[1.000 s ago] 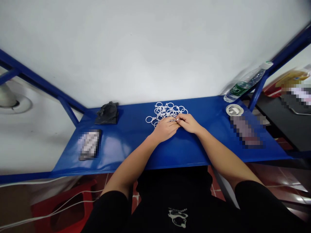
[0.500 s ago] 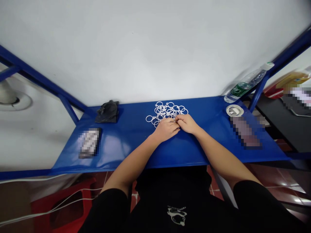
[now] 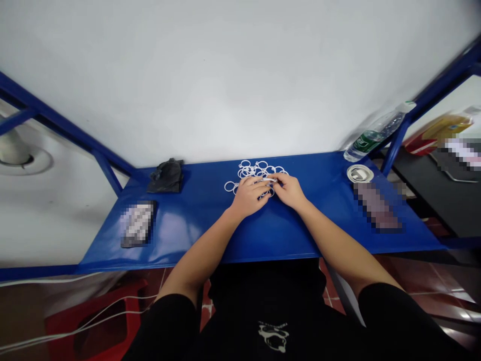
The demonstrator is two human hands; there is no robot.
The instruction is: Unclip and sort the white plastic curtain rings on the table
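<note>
A pile of several white plastic rings [image 3: 251, 169] lies near the back of the blue table [image 3: 188, 220]. My left hand [image 3: 248, 196] and my right hand [image 3: 287, 189] rest side by side at the front edge of the pile. Their fingertips meet in a pinch on a white ring [image 3: 269, 181] held between them. Both hands have curled fingers, and they hide the nearer rings.
A dark grey crumpled cloth [image 3: 166, 175] lies at the back left, a blurred flat object [image 3: 137, 223] in front of it. At the right stand a tilted water bottle [image 3: 376, 133], a white tape roll [image 3: 359, 173] and another blurred object [image 3: 377, 206]. Blue frame struts rise at both sides.
Both hands have slid a little forward into the ring pile, still pinched together. The camera view shifted slightly.
</note>
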